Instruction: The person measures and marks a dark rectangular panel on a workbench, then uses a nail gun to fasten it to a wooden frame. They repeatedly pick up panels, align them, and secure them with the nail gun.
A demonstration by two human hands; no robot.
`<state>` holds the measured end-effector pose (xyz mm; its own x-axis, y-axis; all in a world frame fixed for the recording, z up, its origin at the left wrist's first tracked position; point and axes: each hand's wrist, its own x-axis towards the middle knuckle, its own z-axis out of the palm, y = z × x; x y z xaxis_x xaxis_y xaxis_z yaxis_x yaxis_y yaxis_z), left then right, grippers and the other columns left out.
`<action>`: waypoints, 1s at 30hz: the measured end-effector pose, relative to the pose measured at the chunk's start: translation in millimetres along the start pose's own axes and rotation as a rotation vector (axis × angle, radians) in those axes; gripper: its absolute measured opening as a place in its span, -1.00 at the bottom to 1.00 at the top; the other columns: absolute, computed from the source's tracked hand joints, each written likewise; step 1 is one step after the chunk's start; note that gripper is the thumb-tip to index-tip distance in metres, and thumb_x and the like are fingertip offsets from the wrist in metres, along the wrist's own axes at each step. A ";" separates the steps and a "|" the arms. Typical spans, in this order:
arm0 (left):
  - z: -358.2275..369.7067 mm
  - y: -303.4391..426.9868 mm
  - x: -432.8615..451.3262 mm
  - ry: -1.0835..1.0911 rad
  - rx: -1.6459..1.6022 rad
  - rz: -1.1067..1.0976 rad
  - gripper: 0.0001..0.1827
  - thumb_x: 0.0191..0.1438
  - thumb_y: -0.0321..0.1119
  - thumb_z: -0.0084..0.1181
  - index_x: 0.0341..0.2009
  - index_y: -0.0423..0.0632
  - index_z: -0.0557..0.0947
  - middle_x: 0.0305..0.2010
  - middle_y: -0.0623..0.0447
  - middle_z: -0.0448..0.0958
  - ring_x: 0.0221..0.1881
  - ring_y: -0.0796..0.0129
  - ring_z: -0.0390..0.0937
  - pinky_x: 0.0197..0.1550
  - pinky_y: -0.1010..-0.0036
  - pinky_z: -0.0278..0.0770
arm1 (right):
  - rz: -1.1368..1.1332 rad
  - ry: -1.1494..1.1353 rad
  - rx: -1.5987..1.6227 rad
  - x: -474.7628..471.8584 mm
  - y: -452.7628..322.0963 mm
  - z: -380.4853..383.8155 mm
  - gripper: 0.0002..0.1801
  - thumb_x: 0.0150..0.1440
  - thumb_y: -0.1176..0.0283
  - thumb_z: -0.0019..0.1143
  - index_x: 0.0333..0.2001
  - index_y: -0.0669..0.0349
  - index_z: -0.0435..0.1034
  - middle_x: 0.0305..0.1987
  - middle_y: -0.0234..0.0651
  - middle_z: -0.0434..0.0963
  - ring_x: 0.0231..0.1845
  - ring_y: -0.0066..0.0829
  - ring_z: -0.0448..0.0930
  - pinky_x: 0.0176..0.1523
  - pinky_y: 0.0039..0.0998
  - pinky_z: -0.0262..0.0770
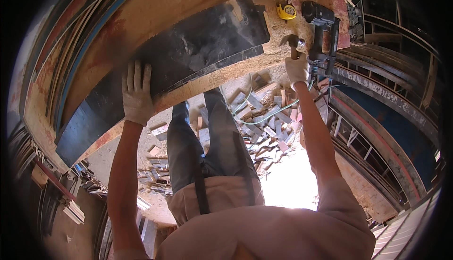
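Observation:
Across the workbench (198,88) lies a long black-faced board (198,44), its surface scuffed and dusty. My left hand (137,95), in a pale work glove, rests flat on the board's near edge with the fingers spread. Gloved as well, my right hand (297,69) grips a claw hammer (293,41) close below its head, at the right of the board. Most of the handle is hidden by the fingers. Just right of that hand lies a black pneumatic nail gun (320,29). Beyond the hammer sits a yellow tape measure (286,11).
A pale green air hose (263,120) loops below the bench edge. Many wood offcuts (269,125) litter the floor around my legs. Long strips (76,44) lie along the bench's left side. Stacked panels and frames (375,118) stand at the right.

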<state>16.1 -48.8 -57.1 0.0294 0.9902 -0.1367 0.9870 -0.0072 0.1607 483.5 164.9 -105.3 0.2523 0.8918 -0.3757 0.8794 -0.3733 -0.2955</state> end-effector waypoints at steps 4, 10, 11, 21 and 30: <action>2.1 -2.1 -6.8 0.075 -0.024 0.013 0.10 0.02 0.11 0.39 0.51 -0.17 0.18 0.57 -0.35 0.07 0.58 -0.29 0.01 0.54 -0.22 0.00 | 0.060 -0.252 0.801 -104.1 -71.7 -61.2 -0.56 0.40 0.09 0.06 -0.13 0.33 0.52 -0.59 -0.44 0.47 -0.67 -0.68 0.43 -0.59 -0.55 0.34; 0.6 2.3 -1.9 0.050 0.001 0.002 0.06 0.06 0.13 0.35 0.51 -0.13 0.21 0.57 -0.31 0.09 0.56 -0.25 0.05 0.53 -0.18 0.05 | -0.900 0.150 0.570 -180.3 -142.0 -30.7 -0.55 0.47 0.28 -0.10 0.30 0.32 0.38 0.00 -0.07 0.64 -0.26 -0.29 0.71 -0.18 -0.27 0.66; 0.3 4.4 0.0 0.052 0.023 0.003 0.05 0.06 0.14 0.35 0.50 -0.12 0.23 0.56 -0.29 0.11 0.55 -0.24 0.08 0.51 -0.14 0.10 | -0.892 0.055 0.510 -182.2 -138.4 -10.9 -0.55 0.44 0.34 -0.05 0.32 0.28 0.36 0.08 -0.01 0.62 -0.22 -0.10 0.70 -0.14 -0.18 0.66; 12.5 2.2 -6.9 0.145 -0.079 0.020 0.08 0.08 0.20 0.29 0.53 -0.09 0.17 0.59 -0.22 0.07 0.58 -0.17 0.02 0.57 -0.13 0.00 | -0.920 0.050 0.303 -193.3 -149.8 16.4 -0.53 0.41 0.38 -0.05 0.36 0.15 0.30 0.02 0.13 0.64 -0.24 -0.01 0.73 -0.20 -0.10 0.67; 10.4 2.7 -6.0 0.142 0.020 0.023 0.06 0.06 0.24 0.28 0.50 -0.10 0.26 0.57 -0.24 0.13 0.56 -0.16 0.09 0.55 -0.04 0.09 | -0.870 0.032 0.272 -202.1 -169.4 18.5 -0.60 0.40 0.42 -0.01 0.30 0.13 0.37 0.14 0.02 0.59 -0.04 -0.08 0.69 -0.09 -0.19 0.60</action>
<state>20.3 -56.2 -66.0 0.0312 0.9995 0.0067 0.9893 -0.0319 0.1424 276.0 43.1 4.5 -0.4407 0.8921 0.0999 0.6399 0.3902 -0.6620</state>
